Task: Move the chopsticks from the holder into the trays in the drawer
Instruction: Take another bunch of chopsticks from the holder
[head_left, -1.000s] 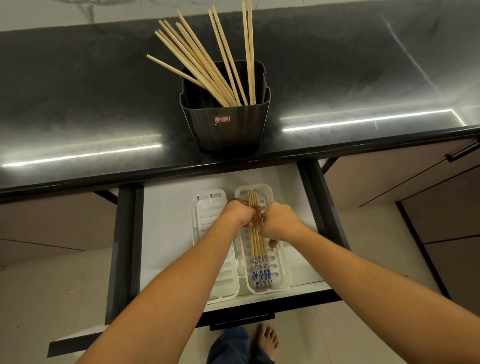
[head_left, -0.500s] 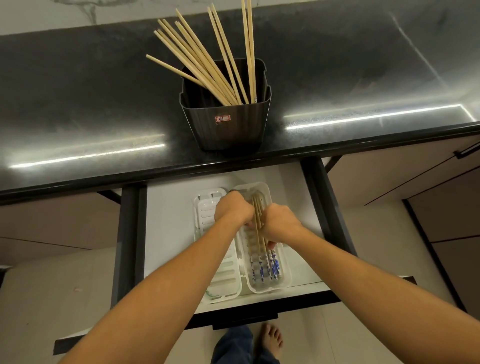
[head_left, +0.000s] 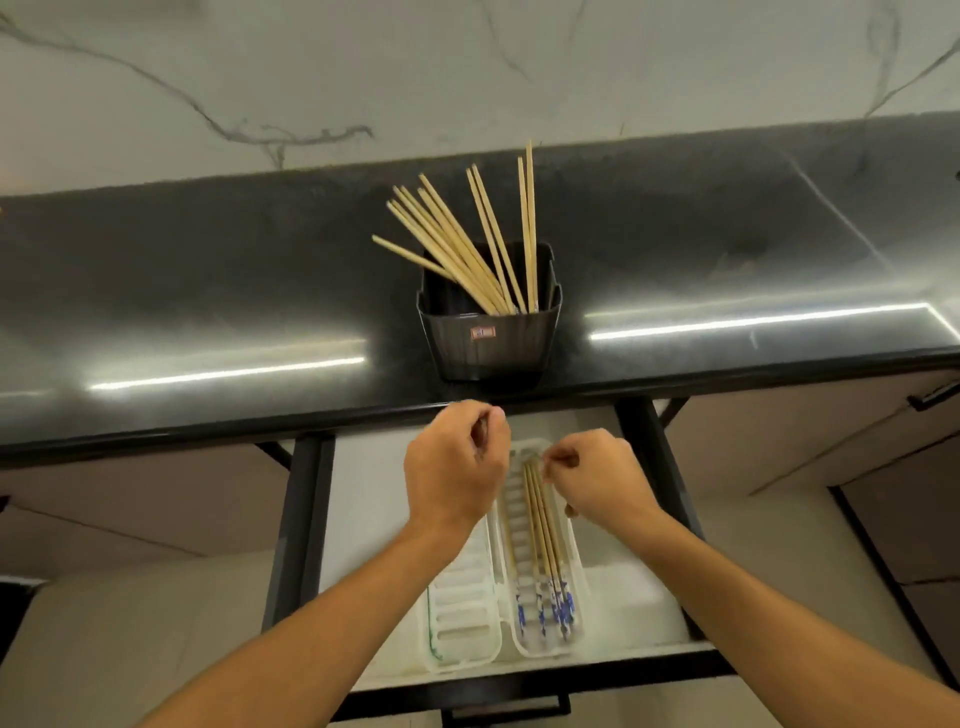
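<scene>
Home kitchen: countertop, cutlery drawer.

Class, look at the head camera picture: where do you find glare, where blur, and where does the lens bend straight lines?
Head view: two bright glare streaks lie on the black counter, either side of the holder; the left hand is slightly motion-blurred at its fingertips; the wide lens bows the counter's front edge and splays the drawer sides.

Some chopsticks lie in the right tray in the drawer. Both hands hang above, empty. More sticks stand in the black holder.
</scene>
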